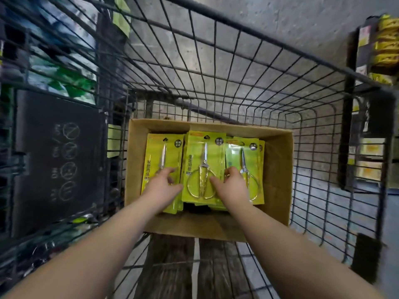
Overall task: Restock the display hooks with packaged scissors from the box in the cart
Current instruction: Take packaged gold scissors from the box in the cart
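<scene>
Cart (306, 117) is standing on concrete floor (313, 22) | box (278, 169) is sitting inside | left grip (163, 186) is resting wide on packs (200, 147) | right grip (233, 186): cannot tell

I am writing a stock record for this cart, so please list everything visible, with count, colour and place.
cart: one, dark wire, fills the view
cardboard box: one, brown, inside the cart
scissors packs: three on top, more beneath, yellow-green, in the box
black panel: one, white icons, cart's left side
wooden boards: two, brown, below the box's near edge
shelf goods: several, yellow at right, green at left, blurred
left hand: one, on the left pack
right hand: one, between middle and right packs, grip unclear
</scene>
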